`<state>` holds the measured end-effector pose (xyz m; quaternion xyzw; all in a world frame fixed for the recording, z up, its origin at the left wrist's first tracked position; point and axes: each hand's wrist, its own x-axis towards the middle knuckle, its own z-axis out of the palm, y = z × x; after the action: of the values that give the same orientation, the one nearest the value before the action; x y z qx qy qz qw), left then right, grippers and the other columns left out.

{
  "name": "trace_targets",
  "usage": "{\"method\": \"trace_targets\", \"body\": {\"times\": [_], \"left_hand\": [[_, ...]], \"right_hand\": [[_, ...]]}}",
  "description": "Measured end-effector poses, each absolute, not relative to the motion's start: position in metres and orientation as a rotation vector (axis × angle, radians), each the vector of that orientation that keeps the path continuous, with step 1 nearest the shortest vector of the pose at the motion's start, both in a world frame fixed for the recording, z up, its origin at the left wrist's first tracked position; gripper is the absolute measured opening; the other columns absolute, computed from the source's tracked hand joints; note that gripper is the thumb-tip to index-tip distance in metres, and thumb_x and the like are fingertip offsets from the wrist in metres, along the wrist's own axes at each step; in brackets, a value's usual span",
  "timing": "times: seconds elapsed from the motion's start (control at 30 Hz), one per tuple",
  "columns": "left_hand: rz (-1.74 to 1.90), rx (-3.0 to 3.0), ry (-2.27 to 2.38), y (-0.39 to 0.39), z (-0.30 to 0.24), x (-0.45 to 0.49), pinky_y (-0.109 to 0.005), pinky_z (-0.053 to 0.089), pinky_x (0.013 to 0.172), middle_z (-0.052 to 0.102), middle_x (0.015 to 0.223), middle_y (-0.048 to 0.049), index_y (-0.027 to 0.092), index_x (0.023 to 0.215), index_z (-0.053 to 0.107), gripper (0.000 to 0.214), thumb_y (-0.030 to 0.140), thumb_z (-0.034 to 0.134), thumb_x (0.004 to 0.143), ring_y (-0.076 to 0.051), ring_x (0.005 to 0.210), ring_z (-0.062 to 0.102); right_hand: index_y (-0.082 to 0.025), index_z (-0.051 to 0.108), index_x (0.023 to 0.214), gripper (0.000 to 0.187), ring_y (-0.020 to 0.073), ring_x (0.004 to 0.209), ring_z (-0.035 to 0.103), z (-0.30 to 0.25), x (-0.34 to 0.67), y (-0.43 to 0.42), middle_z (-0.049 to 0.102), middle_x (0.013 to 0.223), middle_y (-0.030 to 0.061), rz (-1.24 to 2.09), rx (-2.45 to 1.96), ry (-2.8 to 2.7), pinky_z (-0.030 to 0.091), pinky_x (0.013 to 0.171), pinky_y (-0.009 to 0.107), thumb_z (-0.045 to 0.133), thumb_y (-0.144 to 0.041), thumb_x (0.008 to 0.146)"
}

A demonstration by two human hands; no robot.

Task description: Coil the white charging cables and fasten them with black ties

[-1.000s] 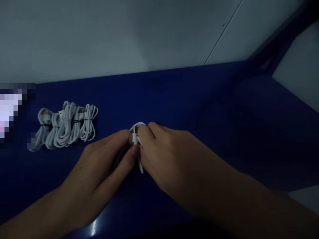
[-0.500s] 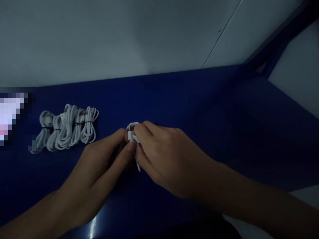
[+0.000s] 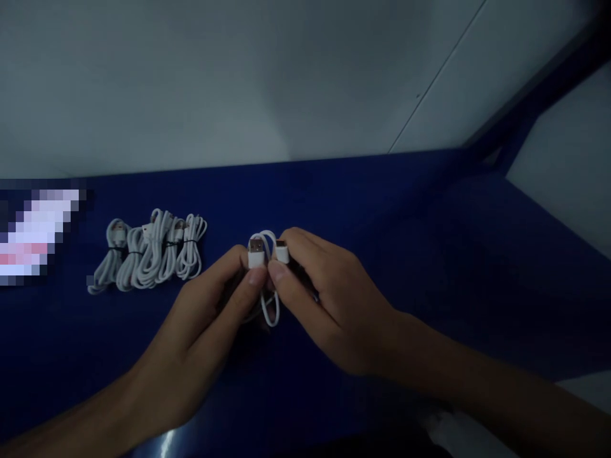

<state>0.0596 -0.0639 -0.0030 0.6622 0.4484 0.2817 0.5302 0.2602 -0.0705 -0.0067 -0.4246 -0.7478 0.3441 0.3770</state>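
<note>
A white USB cable (image 3: 271, 310) is held between my two hands above the blue table, its cord looped behind and below the fingers. My left hand (image 3: 214, 305) pinches it just under the USB plug (image 3: 256, 253), whose metal end points up. Beside that plug, the cable's smaller second connector (image 3: 282, 252) stands upright in the thumb and fingers of my right hand (image 3: 329, 292). The two ends are a little apart. Part of the coil is hidden by my palms and fingers.
Several coiled white cables (image 3: 151, 254), bound with black ties, lie in a row at the left of the blue table (image 3: 334, 197). A pixelated bright object (image 3: 45, 235) is at the far left. Behind rises a grey wall (image 3: 191, 83), with a blue frame bar (image 3: 520, 133) at the right.
My right fingers have moved off the USB plug and now hold the other connector beside it. The cable's lower loop shows more. The view has shifted slightly, moving the background right and down.
</note>
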Motion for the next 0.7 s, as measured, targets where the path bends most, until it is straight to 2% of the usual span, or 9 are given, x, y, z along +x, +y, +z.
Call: {"method": "trace_targets", "body": {"times": [0.1, 0.2, 0.33, 0.43, 0.6, 0.7], "left_hand": [[0.748, 1.552, 1.068, -0.063, -0.005, 0.059, -0.024, 0.052, 0.067, 0.062, 0.092, 0.0018, 0.027, 0.1, 0.068, 0.022, 0.043, 0.059, 0.113, -0.015, 0.078, 0.056], [0.811, 1.486, 1.068, -0.064, -0.006, 0.058, -0.026, 0.056, 0.079, 0.068, 0.098, 0.0006, 0.028, 0.11, 0.073, 0.017, 0.041, 0.062, 0.112, -0.018, 0.088, 0.062], [0.87, 1.32, 1.058, -0.065, -0.007, 0.058, -0.033, 0.059, 0.095, 0.075, 0.11, -0.0016, 0.03, 0.116, 0.076, 0.017, 0.04, 0.064, 0.111, -0.022, 0.101, 0.068], [0.907, 1.265, 1.039, -0.064, -0.007, 0.057, -0.033, 0.057, 0.103, 0.075, 0.12, -0.0006, 0.033, 0.12, 0.076, 0.018, 0.04, 0.062, 0.112, -0.023, 0.114, 0.068], [0.826, 1.419, 1.096, -0.066, -0.006, 0.055, -0.031, 0.056, 0.101, 0.076, 0.124, 0.0007, 0.036, 0.127, 0.075, 0.022, 0.044, 0.061, 0.112, -0.023, 0.114, 0.068], [0.751, 1.509, 1.106, -0.071, -0.005, 0.055, -0.036, 0.049, 0.117, 0.07, 0.145, 0.0016, 0.039, 0.139, 0.071, 0.03, 0.046, 0.058, 0.113, -0.026, 0.134, 0.062]], "right_hand": [[-0.021, 0.051, 0.086, 0.03, 0.0146, 0.077, 0.053, -0.005, 0.259, -0.071, 0.056, 0.09, -0.0001, 0.969, -1.143, -1.785, 0.045, 0.07, 0.034, 0.046, -0.026, 0.115], [-0.022, 0.054, 0.085, 0.036, 0.0154, 0.082, 0.057, -0.005, 0.259, -0.071, 0.059, 0.092, 0.0, 1.121, -1.202, -1.634, 0.048, 0.074, 0.033, 0.045, -0.035, 0.118], [-0.022, 0.06, 0.087, 0.036, 0.0178, 0.092, 0.062, -0.006, 0.259, -0.069, 0.064, 0.098, 0.0015, 1.342, -1.173, -1.441, 0.052, 0.081, 0.034, 0.048, -0.04, 0.117], [-0.022, 0.065, 0.088, 0.037, 0.0197, 0.096, 0.064, -0.009, 0.258, -0.067, 0.066, 0.1, 0.0032, 1.474, -1.084, -1.336, 0.053, 0.089, 0.036, 0.05, -0.042, 0.115], [-0.022, 0.071, 0.092, 0.035, 0.0215, 0.108, 0.065, -0.014, 0.258, -0.062, 0.069, 0.105, 0.0052, 1.563, -0.957, -1.272, 0.052, 0.105, 0.039, 0.051, -0.04, 0.114], [-0.022, 0.07, 0.09, 0.034, 0.0214, 0.111, 0.066, -0.015, 0.258, -0.06, 0.071, 0.109, 0.0056, 1.583, -0.88, -1.2, 0.051, 0.108, 0.039, 0.053, -0.037, 0.114]]}}
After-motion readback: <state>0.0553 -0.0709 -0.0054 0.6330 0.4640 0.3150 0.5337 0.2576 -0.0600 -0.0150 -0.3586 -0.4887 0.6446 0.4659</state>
